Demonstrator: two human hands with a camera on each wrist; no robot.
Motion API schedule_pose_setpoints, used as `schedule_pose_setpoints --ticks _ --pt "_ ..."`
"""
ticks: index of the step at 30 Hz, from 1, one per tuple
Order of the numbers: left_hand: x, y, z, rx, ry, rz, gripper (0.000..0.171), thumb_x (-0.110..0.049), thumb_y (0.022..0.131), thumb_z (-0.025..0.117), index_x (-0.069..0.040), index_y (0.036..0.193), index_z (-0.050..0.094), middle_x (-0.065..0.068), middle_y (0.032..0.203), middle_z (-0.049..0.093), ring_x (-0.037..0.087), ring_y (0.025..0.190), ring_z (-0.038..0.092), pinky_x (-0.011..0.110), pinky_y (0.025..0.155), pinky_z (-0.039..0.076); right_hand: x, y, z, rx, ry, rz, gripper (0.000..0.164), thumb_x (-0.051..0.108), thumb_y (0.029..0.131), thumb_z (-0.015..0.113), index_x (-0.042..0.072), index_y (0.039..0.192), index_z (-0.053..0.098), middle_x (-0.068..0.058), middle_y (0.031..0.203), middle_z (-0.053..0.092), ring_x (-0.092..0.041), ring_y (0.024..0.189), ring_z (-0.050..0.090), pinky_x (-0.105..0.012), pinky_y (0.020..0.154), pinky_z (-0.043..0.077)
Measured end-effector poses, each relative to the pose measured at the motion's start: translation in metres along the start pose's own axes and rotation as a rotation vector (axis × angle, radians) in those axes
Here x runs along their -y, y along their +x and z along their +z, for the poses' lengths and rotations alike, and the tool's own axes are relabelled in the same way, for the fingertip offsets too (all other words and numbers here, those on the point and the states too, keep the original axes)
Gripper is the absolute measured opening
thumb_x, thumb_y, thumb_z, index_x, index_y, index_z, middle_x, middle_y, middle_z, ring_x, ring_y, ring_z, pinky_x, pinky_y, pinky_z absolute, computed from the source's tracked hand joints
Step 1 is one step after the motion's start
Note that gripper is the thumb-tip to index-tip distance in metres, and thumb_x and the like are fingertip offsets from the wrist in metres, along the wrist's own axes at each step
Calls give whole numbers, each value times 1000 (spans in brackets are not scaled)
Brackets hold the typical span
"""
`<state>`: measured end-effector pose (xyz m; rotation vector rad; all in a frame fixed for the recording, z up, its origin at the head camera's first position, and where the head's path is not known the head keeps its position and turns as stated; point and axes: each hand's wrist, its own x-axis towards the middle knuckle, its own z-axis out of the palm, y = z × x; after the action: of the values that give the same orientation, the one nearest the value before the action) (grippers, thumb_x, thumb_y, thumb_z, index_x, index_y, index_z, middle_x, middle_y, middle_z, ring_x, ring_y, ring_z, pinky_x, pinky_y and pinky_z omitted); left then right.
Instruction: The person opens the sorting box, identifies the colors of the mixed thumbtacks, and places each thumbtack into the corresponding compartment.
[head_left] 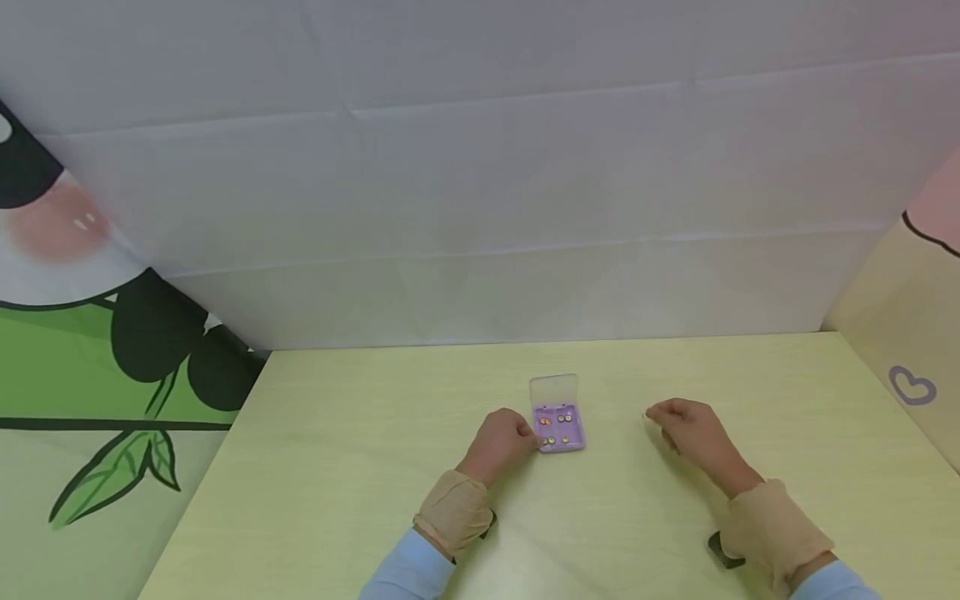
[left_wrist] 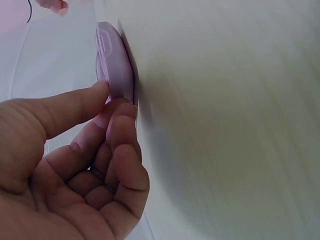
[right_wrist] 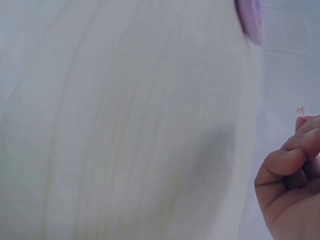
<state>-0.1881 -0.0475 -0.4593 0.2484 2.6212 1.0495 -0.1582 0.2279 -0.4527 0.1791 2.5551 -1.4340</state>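
A small purple case (head_left: 562,444) lies on the table with its clear lid (head_left: 553,388) swung up at the back. Inside its compartments sit several tiny round yellowish pieces (head_left: 566,418). My left hand (head_left: 498,446) pinches the case's near left corner; in the left wrist view its thumb and index finger meet on the purple edge (left_wrist: 120,70). Right of the case, my right hand (head_left: 693,433) is raised over the table. Between its fingertips it pinches a tiny stud earring (right_wrist: 301,110), thin-stemmed with a pinkish head.
The pale wood-look table (head_left: 337,467) ends at a whitish cloth backdrop (head_left: 480,292). A cartoon-printed panel (head_left: 112,467) stands on the left, and a beige panel with a heart drawing (head_left: 912,386) on the right.
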Motion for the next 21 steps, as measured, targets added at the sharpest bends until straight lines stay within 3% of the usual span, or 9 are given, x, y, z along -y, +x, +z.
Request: schedule_pose_setpoints --ticks 5,9,12,18,21 --pt "0 0 0 -4 0 17 25 -12 82 71 2 62 68 0 61 50 11 56 41 24 52 34 -2 -3 -4 47 218 -67 41 28 99 49 -10 111 60 11 51 43 -7 50 38 -26 57 40" --pt "-1 0 0 -7 1 19 26 -12 82 71 3 60 67 0 61 49 11 55 40 24 51 33 -5 -3 -9 155 492 -156 25 21 102 43 9 105 66 14 53 48 -5 50 38 -26 52 31" --pt "-3 2 -1 -5 -5 8 26 -12 82 71 2 60 66 0 61 50 11 56 40 24 52 33 -6 0 -12 267 694 -223 32 13 104 36 19 99 68 13 55 49 -10 50 29 -32 54 22" --pt "-3 6 -1 1 0 -6 30 -13 83 71 0 57 63 -1 60 47 11 55 39 24 51 32 -6 8 -15 498 1015 -370 55 3 105 14 10 109 69 1 57 41 -20 51 16 -33 56 15" --pt "-3 7 0 0 -1 -6 30 -14 83 71 -2 56 63 -1 60 48 11 55 39 24 51 32 -5 11 -14 596 1135 -402 61 2 105 7 5 112 68 -4 58 32 -21 52 15 -31 57 15"
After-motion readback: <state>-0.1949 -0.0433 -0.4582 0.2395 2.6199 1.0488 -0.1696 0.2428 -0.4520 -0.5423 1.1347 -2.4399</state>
